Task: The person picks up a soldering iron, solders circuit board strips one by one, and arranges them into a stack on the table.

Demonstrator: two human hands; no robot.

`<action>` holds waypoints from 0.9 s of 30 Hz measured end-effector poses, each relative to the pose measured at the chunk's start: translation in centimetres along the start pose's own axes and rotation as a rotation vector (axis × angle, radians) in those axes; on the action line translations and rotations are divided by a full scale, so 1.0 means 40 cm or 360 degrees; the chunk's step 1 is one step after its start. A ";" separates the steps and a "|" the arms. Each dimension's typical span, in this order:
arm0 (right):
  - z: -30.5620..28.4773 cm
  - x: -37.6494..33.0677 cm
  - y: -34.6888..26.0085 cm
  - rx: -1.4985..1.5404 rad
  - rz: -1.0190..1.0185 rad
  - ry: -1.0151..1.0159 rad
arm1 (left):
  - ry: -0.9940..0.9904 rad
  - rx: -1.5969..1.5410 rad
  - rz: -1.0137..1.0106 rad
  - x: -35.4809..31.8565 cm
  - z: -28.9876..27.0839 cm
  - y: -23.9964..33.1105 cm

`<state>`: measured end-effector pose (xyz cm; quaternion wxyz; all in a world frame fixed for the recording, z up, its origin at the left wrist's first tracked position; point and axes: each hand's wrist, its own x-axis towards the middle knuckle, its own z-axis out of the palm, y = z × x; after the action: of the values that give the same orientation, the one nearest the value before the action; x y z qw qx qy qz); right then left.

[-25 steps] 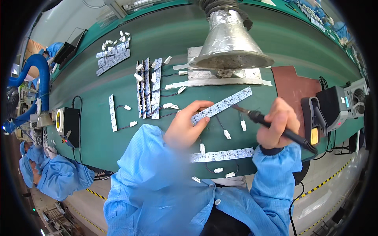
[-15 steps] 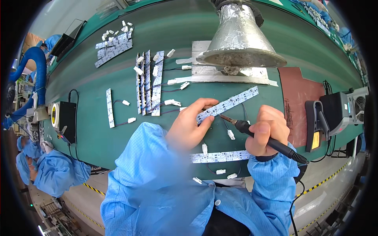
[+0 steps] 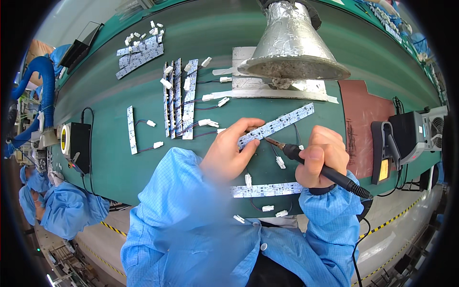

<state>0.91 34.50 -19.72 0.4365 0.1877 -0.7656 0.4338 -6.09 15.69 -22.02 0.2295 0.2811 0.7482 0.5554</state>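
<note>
My left hand [image 3: 233, 149] pinches the near end of a narrow white circuit board strip [image 3: 282, 123], which is tilted up toward the right. Wires with white plugs [image 3: 280, 162] hang below this strip. In my right hand [image 3: 323, 158] is a black-handled soldering iron [image 3: 292, 152], gripped in closed fingers. Its tip points left and is close to the strip's lower edge by my left thumb; whether they touch I cannot tell. Another circuit board strip [image 3: 267, 190] lies across the mat just in front of my body, with white plugs around it.
A silver foil-covered fume hood [image 3: 294, 45] hangs beyond my hands. Several board strips [image 3: 190, 103] with plugs lie to the left, with a pile [image 3: 139, 57] behind them. At right stand a soldering iron holder [image 3: 382, 148] and a black box [image 3: 409, 136]; another black box [image 3: 79, 148] is far left.
Almost nothing differs. The soldering iron and my right hand have shifted very slightly left and up; my left hand still holds the strip in the same pose.
</note>
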 end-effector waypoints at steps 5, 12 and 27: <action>0.005 0.000 0.004 0.0037 -0.0035 0.0030 | 0.0007 0.0015 -0.0003 -0.001 -0.001 0.003; -0.003 0.003 -0.001 0.0045 0.0031 0.0040 | -0.0006 -0.0003 -0.0013 -0.002 -0.005 0.003; -0.071 0.011 0.063 -0.0097 0.0245 0.0392 | -0.0048 0.0047 0.0032 -0.002 -0.010 0.000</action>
<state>0.45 38.28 -19.92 0.4980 0.0607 -0.7312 0.4623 -6.30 15.36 -21.91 0.2309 0.3003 0.7499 0.5424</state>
